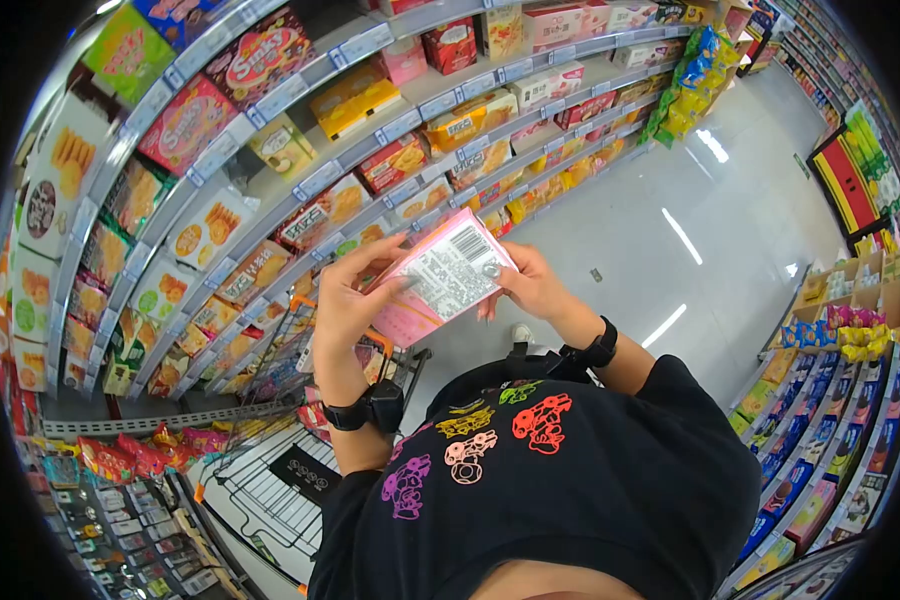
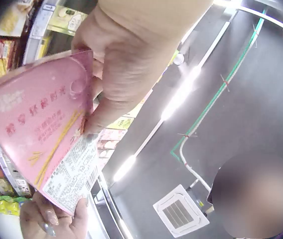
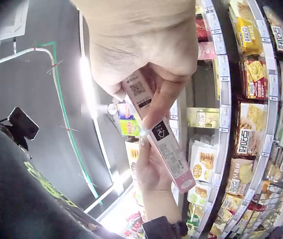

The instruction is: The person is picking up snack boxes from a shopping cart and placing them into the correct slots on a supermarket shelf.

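Both hands hold a pink box (image 1: 440, 275) in front of the chest in the head view, its white panel of print and barcode facing up. The left hand (image 1: 348, 300) grips its left end, thumb on the printed side. At the other end the right hand (image 1: 535, 285) pinches the box with its thumb on top. In the left wrist view the box's pink face (image 2: 42, 114) shows, with the left hand (image 2: 126, 59) above and the right hand (image 2: 52, 216) at the lower corner. The right wrist view shows a narrow side (image 3: 169, 154) of the box beside the right hand (image 3: 151, 64).
Shelves of boxed and bagged snacks (image 1: 400, 165) curve along the left and front. A wire shopping cart (image 1: 270, 480) stands at the lower left. Grey floor (image 1: 660, 230) lies between these shelves and more shelves (image 1: 820, 450) on the right.
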The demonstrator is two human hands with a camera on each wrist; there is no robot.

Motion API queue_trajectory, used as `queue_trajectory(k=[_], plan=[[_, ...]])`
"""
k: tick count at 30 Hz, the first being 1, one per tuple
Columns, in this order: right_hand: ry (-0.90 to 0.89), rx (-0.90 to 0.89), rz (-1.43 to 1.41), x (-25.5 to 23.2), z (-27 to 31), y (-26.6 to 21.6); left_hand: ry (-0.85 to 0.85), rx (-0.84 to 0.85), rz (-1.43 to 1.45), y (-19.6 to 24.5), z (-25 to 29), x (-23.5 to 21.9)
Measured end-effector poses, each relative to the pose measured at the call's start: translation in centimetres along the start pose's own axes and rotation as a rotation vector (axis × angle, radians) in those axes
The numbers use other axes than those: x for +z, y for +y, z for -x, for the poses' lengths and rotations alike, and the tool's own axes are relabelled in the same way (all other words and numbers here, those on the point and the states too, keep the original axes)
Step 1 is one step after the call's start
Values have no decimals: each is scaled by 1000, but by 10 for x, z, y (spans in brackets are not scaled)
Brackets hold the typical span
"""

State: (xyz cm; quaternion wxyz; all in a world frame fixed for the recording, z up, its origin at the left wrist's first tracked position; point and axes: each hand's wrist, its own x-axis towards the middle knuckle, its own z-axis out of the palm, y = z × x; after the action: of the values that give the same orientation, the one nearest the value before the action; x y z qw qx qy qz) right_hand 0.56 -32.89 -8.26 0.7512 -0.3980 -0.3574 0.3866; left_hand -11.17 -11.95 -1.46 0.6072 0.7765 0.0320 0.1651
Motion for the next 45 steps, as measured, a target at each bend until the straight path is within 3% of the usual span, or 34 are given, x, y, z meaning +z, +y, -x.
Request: queue_trajectory(k=[9,12,15,18,19,20,21,22,25,28,30,31,33,34,37,38,43,45], plan=[[64,53,-126,-75,-13,-20,-7,-51,-143,-22,-74,36],[129,-33,-62,-104,-14,-25,117,247,-560,-29,-102,53],[206,-316,305,-125,-19,-37,353,115,-98,-57,-121,72],[158,-610,1096,-132,-34,-76,258,16,152,-49,-129,97],[114,-623,1191,-135,-39,-76,215,-25,275,-43,-132,101],[72,-641,1288,-138,-43,-71,110,32,423,-68,-137,100],[31,-660,1386,-141,-47,-64,105,-58,423,-64,-141,99],[35,-688,1388,-142,-53,-57,99,-148,423,-55,-144,100],[0,-713,1467,-146,-74,-53,146,-104,394,-54,-159,102],[-41,-406,1133,-148,-94,-60,117,10,396,-61,-175,94],[33,-465,1211,-153,-112,-60,86,52,394,-69,-189,88],[70,-497,1250,-155,-120,-60,26,13,311,-72,-194,83],[158,-452,922,-180,-137,-31,-91,-49,141,-79,-208,71],[195,-431,762,-185,-149,-30,-37,15,-72,-77,-217,71],[212,-405,996,-193,-178,-54,-10,85,-252,-48,-236,65],[215,-502,1029,-195,-191,-55,32,183,-195,-51,-242,62],[279,-947,1328,-200,-240,-52,92,254,-121,-54,-264,34],[294,-1011,1301,-208,-254,-43,113,343,-101,-65,-276,27]])
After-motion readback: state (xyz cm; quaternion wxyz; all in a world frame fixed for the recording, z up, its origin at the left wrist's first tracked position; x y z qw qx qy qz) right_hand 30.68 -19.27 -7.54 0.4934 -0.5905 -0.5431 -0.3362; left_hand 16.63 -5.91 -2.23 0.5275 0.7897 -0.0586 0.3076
